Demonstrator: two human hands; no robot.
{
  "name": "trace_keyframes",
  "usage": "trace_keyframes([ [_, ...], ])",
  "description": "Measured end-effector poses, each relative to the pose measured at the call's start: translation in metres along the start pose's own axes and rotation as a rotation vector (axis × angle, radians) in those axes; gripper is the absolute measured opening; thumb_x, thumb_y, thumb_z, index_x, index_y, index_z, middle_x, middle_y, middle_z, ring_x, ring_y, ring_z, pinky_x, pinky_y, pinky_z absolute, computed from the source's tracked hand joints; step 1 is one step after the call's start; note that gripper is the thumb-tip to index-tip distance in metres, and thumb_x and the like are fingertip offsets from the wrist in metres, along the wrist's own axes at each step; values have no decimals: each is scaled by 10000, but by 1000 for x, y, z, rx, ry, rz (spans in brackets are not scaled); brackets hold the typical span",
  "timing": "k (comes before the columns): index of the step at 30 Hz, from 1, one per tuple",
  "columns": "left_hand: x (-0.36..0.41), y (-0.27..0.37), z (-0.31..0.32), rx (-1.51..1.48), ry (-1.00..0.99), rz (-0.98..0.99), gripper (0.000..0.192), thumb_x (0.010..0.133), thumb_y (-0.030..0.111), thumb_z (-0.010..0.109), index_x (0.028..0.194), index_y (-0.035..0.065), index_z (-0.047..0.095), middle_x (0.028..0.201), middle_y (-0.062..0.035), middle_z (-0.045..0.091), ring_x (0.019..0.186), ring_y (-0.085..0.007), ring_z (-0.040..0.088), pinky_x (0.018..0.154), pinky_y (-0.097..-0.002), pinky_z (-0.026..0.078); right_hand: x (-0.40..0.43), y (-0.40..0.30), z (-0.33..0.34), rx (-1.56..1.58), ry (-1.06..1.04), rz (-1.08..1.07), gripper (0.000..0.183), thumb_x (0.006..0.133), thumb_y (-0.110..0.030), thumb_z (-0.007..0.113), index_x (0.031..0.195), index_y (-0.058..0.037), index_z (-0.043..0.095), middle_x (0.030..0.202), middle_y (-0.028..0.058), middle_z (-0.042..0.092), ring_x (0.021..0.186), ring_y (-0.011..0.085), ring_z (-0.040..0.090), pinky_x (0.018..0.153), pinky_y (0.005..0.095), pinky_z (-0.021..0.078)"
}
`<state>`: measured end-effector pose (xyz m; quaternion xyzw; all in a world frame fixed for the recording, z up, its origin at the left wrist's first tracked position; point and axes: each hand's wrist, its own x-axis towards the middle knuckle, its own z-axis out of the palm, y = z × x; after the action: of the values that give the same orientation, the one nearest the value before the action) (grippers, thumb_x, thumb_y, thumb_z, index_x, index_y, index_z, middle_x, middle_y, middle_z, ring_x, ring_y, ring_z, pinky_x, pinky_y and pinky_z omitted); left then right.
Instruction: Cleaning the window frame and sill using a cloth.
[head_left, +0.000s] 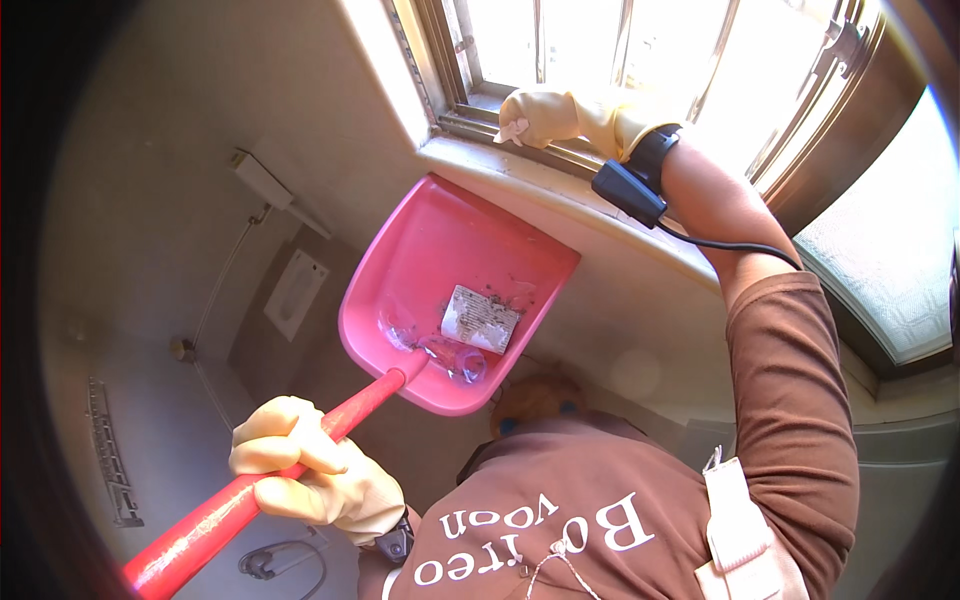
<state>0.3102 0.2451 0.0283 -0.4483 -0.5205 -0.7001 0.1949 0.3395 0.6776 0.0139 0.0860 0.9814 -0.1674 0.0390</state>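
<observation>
My left hand (315, 469), in a cream rubber glove, is closed around the red handle (202, 525) of a pink dustpan (457, 225). The pan hangs below the window sill (510, 169), holding a dirty whitish ridged piece (480, 319), dark debris and crumpled clear plastic (457, 360). My right hand (547, 120), gloved alike, is at the lower track (480, 124) of the window frame. Its fingers are bent round a small crumpled whitish piece (514, 131), which looks like tissue or cloth. A black device with a cable (630, 193) is strapped at that wrist.
Bars (622, 45) stand outside the bright window. To the right is a framed screen or pane (892, 247). A white wall fixture (261, 180) with a thin line is on the left, and a light rectangular plate (296, 295) lies lower. A coiled cord or hose (281, 562) is at bottom left.
</observation>
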Motion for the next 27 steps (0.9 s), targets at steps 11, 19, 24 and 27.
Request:
trace_keyframes([
  [11,-1,-9,-11,104,36,21,345,1034,392,391,794,151,444,996,51,527,600,-35,446,528,-202,273,-17,-91,21,-24,37,-513,332,819,-125,593,1146,-126,653,1094,88,675,932,303,635,803,405,515],
  [19,-7,-5,-8,-99,20,-138,358,1008,451,430,847,142,510,959,57,545,616,-8,438,559,-199,278,0,11,23,142,130,-188,316,795,-68,514,1071,-18,658,979,122,674,882,219,653,777,314,514],
  [24,-12,-10,-15,-53,110,-95,380,986,490,459,934,132,574,992,29,591,520,0,370,571,-188,292,-21,-5,15,212,184,-58,317,799,-79,516,1081,-38,655,950,131,675,886,226,653,762,305,506],
  [27,-11,-6,-19,-80,112,-96,372,989,482,456,943,133,577,1011,26,594,512,1,361,572,-186,294,-47,-21,4,97,270,62,311,812,-100,528,1091,-50,655,967,138,676,907,244,648,782,317,502],
])
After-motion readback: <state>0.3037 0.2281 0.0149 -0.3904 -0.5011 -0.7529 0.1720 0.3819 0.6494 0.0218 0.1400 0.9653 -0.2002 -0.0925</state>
